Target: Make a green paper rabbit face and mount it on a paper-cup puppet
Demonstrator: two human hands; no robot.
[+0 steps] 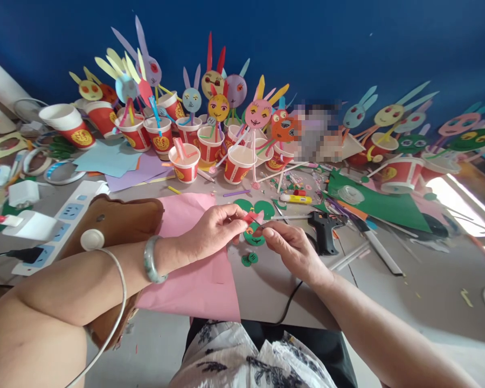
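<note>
My left hand point(222, 229) pinches a small red-pink piece of paper point(249, 217) between thumb and fingers. Close on its right, my right hand point(293, 245) is closed round a thin dark tool point(256, 222) whose tip meets the paper; its kind is too small to make out. Below the fingertips lies a green paper disc with a drawn face point(255, 240), partly covered by my hands. Behind it are further green discs point(263, 208). Two small green discs with black marks point(249, 259) rest nearer to me. A pink paper sheet point(198, 280) lies under my left forearm.
Red-and-white paper cups point(240, 167) with paper rabbit faces stand along the blue wall. A black glue gun point(326, 229) lies right of my hands, with a yellow glue stick point(296, 199) behind it. At left are a power strip point(70, 215) and a brown bag point(117, 229).
</note>
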